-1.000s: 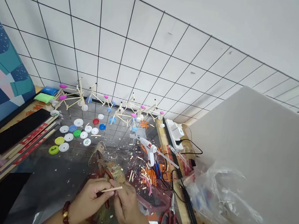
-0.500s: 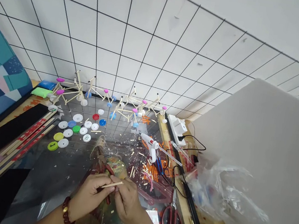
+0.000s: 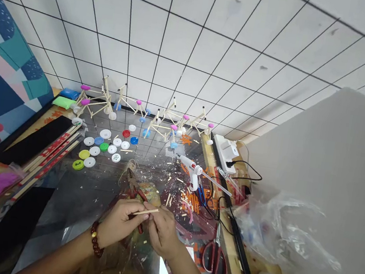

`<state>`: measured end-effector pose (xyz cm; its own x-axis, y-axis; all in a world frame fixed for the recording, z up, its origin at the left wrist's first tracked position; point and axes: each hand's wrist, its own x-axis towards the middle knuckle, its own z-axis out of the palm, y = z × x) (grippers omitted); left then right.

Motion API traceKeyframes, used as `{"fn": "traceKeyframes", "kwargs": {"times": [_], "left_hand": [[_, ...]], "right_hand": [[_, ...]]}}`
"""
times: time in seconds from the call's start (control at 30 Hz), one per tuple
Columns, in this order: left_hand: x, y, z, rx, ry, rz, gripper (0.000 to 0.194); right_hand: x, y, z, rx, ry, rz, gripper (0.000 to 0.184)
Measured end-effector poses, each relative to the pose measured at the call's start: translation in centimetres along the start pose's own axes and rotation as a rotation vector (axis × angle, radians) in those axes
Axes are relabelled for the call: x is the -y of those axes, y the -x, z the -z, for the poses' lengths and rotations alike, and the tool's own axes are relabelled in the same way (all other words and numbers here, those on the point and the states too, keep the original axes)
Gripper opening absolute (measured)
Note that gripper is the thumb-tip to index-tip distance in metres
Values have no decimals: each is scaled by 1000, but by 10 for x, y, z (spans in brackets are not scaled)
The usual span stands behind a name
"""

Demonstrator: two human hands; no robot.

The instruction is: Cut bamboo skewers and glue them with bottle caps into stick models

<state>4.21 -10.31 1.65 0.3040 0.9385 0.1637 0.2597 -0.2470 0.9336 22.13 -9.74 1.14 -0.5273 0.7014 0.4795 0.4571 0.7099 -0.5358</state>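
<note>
- Two forearms [image 3: 58, 256] are cut off by the lower edge; above the counter [image 3: 75, 189], a wooden stick [image 3: 144, 212] is pinched in the left hand's [image 3: 119, 224] fingers, while the right hand's [image 3: 164, 235] are curled at its tip, their grip impossible to tell.
- Pliers [image 3: 133, 183] are partly hidden by the hands.
- Room is bounded by scissors [image 3: 217, 246] rightward, wood strips [image 3: 27, 187] leftward.
- A plastic bag's [image 3: 287, 230] contents are blurred.
- Caps [image 3: 103, 146] are spread mid-surface; stick frames [image 3: 174, 127] are lined along the far edge, before a tiled wall [image 3: 179, 40].

Wht pwr strip [image 3: 224, 156], clr plastic bag [image 3: 292, 231] nr grey panel [image 3: 331, 150].
</note>
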Motion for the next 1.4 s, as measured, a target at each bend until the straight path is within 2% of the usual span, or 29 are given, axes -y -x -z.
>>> {"fn": "traceKeyframes", "kwargs": {"times": [0.27,0.8,0.97,1.1,1.27,1.4], "left_hand": [[-3,-1,0,-14,24,2,27],[-3,0,1,-4,8,20,30],[-6,1,5,25,55,-22,26],[-8,4,8,8,78,-60,31],[-6,7,7,-65,-10,-168,24],[-2,9,4,-73,-103,-220,27]], "right_hand": [[-1,0,-1,-6,-20,2,46],[-1,3,-1,29,-12,-6,45],[-1,2,0,28,-21,-1,47],[-1,2,-1,29,-50,-11,45],[6,3,3,-28,-124,-26,31],[11,2,8,-144,-290,-156,19]]}}
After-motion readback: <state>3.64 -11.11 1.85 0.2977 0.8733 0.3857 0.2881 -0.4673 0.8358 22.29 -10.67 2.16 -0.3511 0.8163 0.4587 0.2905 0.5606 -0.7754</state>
